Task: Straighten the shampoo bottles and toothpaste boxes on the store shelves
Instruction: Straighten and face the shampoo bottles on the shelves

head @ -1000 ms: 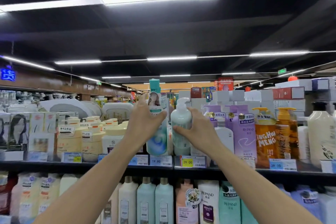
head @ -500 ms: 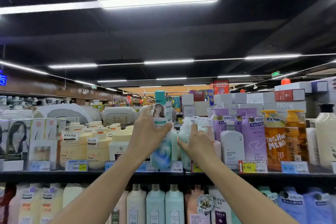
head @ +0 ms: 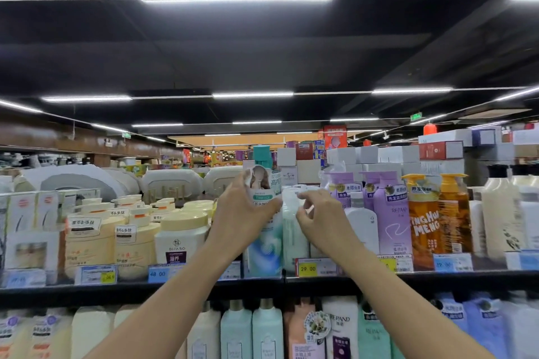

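Shampoo bottles crowd the top shelf (head: 437,278); the teal-capped bottle (head: 264,230) stands upright at centre, the left hand (head: 242,218) wrapped around its body; beside it, the right hand (head: 320,218) pinches the pale pump bottle (head: 291,230) with curled fingertips.

A tall bottle with a teal cap (head: 262,154) shows a blue-and-white swirl low on its front. The pump bottle beside it (head: 291,230) is pale mint, the round lidded tubs (head: 180,236) cream-yellow, and the squat pump bottles (head: 392,213) lilac, next to orange-amber ones (head: 424,221).
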{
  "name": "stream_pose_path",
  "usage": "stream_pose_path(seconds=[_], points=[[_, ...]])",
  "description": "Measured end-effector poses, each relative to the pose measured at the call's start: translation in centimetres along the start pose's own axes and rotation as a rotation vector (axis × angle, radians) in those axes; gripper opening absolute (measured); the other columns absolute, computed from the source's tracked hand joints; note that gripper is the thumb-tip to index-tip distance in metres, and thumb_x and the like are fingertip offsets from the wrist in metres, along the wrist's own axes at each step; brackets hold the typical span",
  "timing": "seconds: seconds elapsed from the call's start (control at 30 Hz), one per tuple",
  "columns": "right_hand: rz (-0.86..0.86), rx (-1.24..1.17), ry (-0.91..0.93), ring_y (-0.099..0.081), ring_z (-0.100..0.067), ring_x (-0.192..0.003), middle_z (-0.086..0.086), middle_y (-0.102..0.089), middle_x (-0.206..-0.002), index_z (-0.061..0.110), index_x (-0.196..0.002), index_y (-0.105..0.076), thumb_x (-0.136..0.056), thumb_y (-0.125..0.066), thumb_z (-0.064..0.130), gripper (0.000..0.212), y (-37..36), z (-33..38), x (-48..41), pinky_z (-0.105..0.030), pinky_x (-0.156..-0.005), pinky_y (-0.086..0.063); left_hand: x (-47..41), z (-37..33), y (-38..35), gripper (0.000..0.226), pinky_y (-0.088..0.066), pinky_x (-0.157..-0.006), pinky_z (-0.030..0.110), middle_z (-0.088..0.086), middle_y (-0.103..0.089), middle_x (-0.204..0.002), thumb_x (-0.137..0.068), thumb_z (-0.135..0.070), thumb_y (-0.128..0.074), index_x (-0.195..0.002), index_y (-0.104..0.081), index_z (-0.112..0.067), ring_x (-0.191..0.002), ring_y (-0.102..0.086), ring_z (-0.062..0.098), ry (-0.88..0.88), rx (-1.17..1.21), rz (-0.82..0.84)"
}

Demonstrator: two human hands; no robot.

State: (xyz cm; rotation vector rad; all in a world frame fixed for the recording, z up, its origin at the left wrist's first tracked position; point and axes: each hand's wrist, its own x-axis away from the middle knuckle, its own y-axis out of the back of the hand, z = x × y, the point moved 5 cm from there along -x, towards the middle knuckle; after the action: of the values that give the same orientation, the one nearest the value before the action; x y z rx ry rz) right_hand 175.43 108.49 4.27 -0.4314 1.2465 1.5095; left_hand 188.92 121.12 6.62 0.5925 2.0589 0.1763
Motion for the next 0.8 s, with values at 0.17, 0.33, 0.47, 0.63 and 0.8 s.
stream_pose_path(seconds=[0.17, 0.33, 0.47, 0.63, 0.8], points=[[0.278, -0.328, -0.001, -0.057, 0.002, -0.079, 0.015, -0.061, -0.115, 0.03, -0.138, -0.052, -0.092, -0.062, 0.02, 0.047, 4.7, -0.4, 2.4, -0.015, -0.076, -0.049, 0.6, -2.6, -3.7, 0.076, -0.053, -0.08, 0.02, -0.013, -0.068, -0.112, -0.07, -0.059, -0.079, -0.132, -0.048, -0.028, -0.094, -0.065, 0.004, 0.001, 0.104, 0.106], [0.225, -0.209, -0.092, -0.057, -0.003, -0.078, 0.016, -0.057, -0.113, 0.026, -0.148, -0.041, -0.087, -0.073, 0.045, 0.072, 10.4, -5.5, 4.7, -0.02, -0.071, -0.049, 2.7, -8.2, -9.9, 0.077, -0.053, -0.074, 0.021, -0.015, -0.072, -0.103, -0.062, -0.06, -0.081, -0.13, -0.056, -0.031, -0.089, -0.067, 0.001, -0.01, 0.202, 0.176], [0.179, -0.185, -0.192, -0.061, -0.003, -0.082, 0.016, -0.064, -0.095, 0.023, -0.119, -0.059, -0.08, -0.075, 0.039, 0.045, 16.5, -11.6, 7.7, -0.024, -0.077, -0.053, 5.8, -14.7, -17.2, 0.053, -0.049, -0.069, 0.012, -0.017, -0.072, -0.088, -0.065, -0.047, -0.087, -0.11, -0.062, -0.035, -0.078, -0.064, -0.011, -0.024, 0.256, 0.236], [0.153, -0.194, -0.287, -0.067, 0.005, -0.09, 0.012, -0.074, -0.098, 0.034, -0.103, -0.064, -0.075, -0.077, 0.032, 0.031, 26.0, -20.9, 11.8, -0.027, -0.085, -0.057, 10.5, -23.7, -27.9, 0.046, -0.048, -0.067, 0.008, -0.028, -0.071, -0.081, -0.067, -0.038, -0.09, -0.106, -0.066, -0.037, -0.076, -0.063, -0.017, -0.008, 0.39, 0.313], [0.123, -0.092, -0.375, -0.068, -0.002, -0.077, 0.008, -0.073, -0.085, 0.039, -0.094, -0.062, -0.07, -0.072, 0.035, 0.026, 36.2, -28.8, 14.4, -0.029, -0.071, -0.057, 14.1, -32.5, -38.2, 0.048, -0.049, -0.068, 0.007, -0.015, -0.075, -0.093, -0.069, -0.028, -0.089, -0.11, -0.066, -0.031, -0.081, -0.067, -0.01, 0.01, 0.528, 0.384]])
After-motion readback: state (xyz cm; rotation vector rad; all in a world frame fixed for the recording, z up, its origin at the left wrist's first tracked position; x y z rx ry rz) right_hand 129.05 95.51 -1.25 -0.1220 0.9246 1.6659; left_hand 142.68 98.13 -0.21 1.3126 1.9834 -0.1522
